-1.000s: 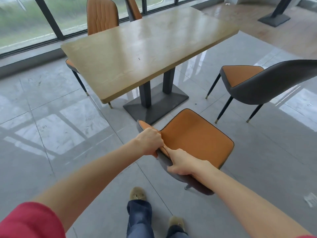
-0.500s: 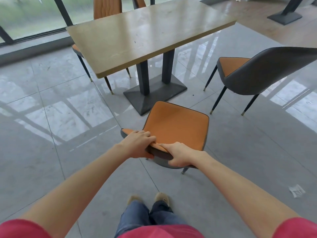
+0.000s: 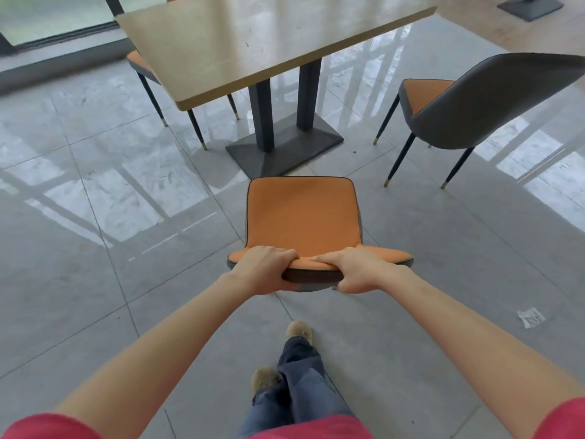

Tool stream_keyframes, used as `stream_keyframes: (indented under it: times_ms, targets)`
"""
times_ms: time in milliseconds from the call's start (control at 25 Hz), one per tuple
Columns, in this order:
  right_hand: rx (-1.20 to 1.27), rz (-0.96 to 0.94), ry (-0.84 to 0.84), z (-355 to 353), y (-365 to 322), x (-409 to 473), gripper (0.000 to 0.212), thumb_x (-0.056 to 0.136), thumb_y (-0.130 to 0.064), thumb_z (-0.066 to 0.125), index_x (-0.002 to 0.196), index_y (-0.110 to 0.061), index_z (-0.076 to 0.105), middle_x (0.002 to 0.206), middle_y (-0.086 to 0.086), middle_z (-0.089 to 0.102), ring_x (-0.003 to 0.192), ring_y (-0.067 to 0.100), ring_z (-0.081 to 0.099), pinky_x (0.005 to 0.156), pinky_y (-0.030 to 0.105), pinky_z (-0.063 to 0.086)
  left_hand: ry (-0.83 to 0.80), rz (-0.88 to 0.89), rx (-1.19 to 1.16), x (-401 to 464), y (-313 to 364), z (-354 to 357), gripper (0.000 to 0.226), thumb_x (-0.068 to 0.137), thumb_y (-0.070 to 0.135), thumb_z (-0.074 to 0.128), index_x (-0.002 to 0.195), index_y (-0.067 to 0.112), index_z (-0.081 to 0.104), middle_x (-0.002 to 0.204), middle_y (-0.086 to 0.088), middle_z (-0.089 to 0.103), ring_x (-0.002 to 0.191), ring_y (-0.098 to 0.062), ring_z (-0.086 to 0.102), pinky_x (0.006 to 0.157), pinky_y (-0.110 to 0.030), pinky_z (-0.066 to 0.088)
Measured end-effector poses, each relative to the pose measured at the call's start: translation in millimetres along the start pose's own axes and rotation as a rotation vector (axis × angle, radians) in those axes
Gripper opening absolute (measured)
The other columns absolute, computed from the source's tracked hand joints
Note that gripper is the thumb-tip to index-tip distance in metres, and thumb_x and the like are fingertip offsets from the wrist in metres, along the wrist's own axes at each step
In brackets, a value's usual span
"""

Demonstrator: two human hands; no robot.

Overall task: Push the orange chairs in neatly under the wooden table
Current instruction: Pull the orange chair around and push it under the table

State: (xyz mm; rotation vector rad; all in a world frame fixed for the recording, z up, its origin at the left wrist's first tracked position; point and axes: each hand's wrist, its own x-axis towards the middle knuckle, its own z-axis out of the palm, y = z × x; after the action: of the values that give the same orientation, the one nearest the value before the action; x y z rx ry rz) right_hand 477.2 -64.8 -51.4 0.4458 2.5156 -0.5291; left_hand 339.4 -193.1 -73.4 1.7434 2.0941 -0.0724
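Note:
An orange chair (image 3: 302,213) with a grey shell stands in front of me, its seat facing the wooden table (image 3: 253,36). My left hand (image 3: 264,267) and my right hand (image 3: 357,272) both grip the top edge of its backrest. The seat's front edge lies just short of the table's dark base (image 3: 285,147). A second orange chair (image 3: 468,99) stands pulled out at the right, apart from the table. A third chair (image 3: 142,63) sits partly under the table's far left side.
A crumpled scrap of paper (image 3: 531,317) lies on the grey tiles at the right. Another table's dark base (image 3: 530,6) is at the top right. Glass windows run along the top left. My feet are just behind the held chair.
The held chair has turned to face the table squarely and now stands straight in front of me. My hands have spread apart along the backrest, and I have stepped back a little.

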Motion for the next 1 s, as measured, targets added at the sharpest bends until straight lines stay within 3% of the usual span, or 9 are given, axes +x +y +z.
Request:
stream_keyframes:
  times_ms: [200, 440, 480, 560, 680, 720, 800, 920, 1000]
  targets:
    - [-0.132, 0.001, 0.138, 14, 23, -27, 0.068, 0.086, -0.028, 0.059, 0.146, -0.031, 0.027, 0.140, -0.006, 0.049, 0.124, 0.019, 0.049, 0.101, 0.033, 0.041, 0.025, -0.049, -0.084, -11, 18, 14, 0.047, 0.085, 0.044, 0.059, 0.121, 0.015, 0.052, 0.115, -0.003, 0.064, 0.102, -0.025, 0.061, 0.079, -0.036, 0.049]
    - [-0.239, -0.053, 0.260, 16, 57, -31, 0.057, 0.089, -0.031, 0.058, 0.142, -0.027, 0.038, 0.135, -0.008, 0.054, 0.120, 0.016, 0.054, 0.087, 0.029, 0.047, 0.071, -0.040, -0.050, -5, 20, 15, 0.046, 0.086, 0.042, 0.057, 0.128, 0.023, 0.049, 0.120, 0.003, 0.063, 0.106, -0.023, 0.061, 0.082, -0.038, 0.051]
    - [-0.271, -0.116, 0.305, 15, 63, -29, 0.058, 0.083, -0.031, 0.065, 0.137, -0.024, 0.047, 0.129, -0.006, 0.060, 0.113, 0.016, 0.061, 0.081, 0.028, 0.051, 0.093, -0.034, -0.033, -2, 20, 17, 0.045, 0.087, 0.041, 0.057, 0.128, 0.023, 0.050, 0.120, 0.003, 0.064, 0.106, -0.022, 0.061, 0.082, -0.038, 0.052]
    - [-0.345, -0.208, 0.417, 9, 82, -24, 0.062, 0.053, -0.032, 0.087, 0.111, -0.021, 0.069, 0.095, -0.007, 0.075, 0.076, 0.012, 0.073, 0.051, 0.020, 0.052, 0.187, -0.015, -0.013, 11, 23, 19, 0.043, 0.087, 0.036, 0.058, 0.127, 0.020, 0.053, 0.117, 0.002, 0.067, 0.102, -0.024, 0.064, 0.078, -0.038, 0.054]
    - [-0.385, -0.187, 0.413, -5, 114, -20, 0.064, 0.026, -0.036, 0.092, 0.087, -0.026, 0.076, 0.067, -0.014, 0.072, 0.046, 0.004, 0.065, 0.027, 0.008, 0.016, 0.387, 0.065, 0.039, 36, 33, 20, 0.036, 0.076, 0.029, 0.066, 0.109, 0.014, 0.066, 0.093, 0.000, 0.075, 0.076, -0.025, 0.072, 0.052, -0.035, 0.057]
    - [-0.414, -0.203, 0.418, -8, 125, -19, 0.064, 0.025, -0.039, 0.091, 0.086, -0.028, 0.076, 0.065, -0.015, 0.071, 0.045, 0.003, 0.064, 0.035, 0.006, -0.001, 0.443, 0.084, 0.076, 45, 38, 21, 0.036, 0.071, 0.032, 0.065, 0.102, 0.014, 0.069, 0.084, 0.001, 0.075, 0.065, -0.022, 0.072, 0.042, -0.031, 0.054]
    - [-0.490, -0.239, 0.463, -12, 144, -18, 0.064, 0.025, -0.043, 0.091, 0.086, -0.029, 0.076, 0.064, -0.015, 0.070, 0.044, 0.003, 0.063, 0.055, 0.009, -0.012, 0.512, 0.105, 0.120, 61, 47, 22, 0.037, 0.070, 0.040, 0.057, 0.093, 0.014, 0.071, 0.075, 0.004, 0.075, 0.054, -0.019, 0.070, 0.034, -0.026, 0.050]
    - [-0.454, -0.281, 0.457, -18, 168, -10, 0.061, 0.029, -0.037, 0.091, 0.087, -0.027, 0.076, 0.066, -0.012, 0.072, 0.044, 0.006, 0.064, 0.042, 0.008, -0.004, 0.571, 0.124, 0.117, 83, 53, 21, 0.042, 0.071, 0.043, 0.049, 0.091, 0.013, 0.071, 0.073, 0.003, 0.075, 0.051, -0.019, 0.069, 0.033, -0.024, 0.049]
    - [-0.413, -0.310, 0.457, -22, 180, -2, 0.061, 0.030, -0.032, 0.091, 0.089, -0.024, 0.076, 0.068, -0.012, 0.073, 0.045, 0.008, 0.065, 0.031, 0.009, 0.022, 0.575, 0.134, 0.130, 93, 54, 17, 0.037, 0.067, 0.038, 0.060, 0.090, 0.012, 0.071, 0.072, 0.002, 0.075, 0.050, -0.020, 0.069, 0.033, -0.023, 0.048]
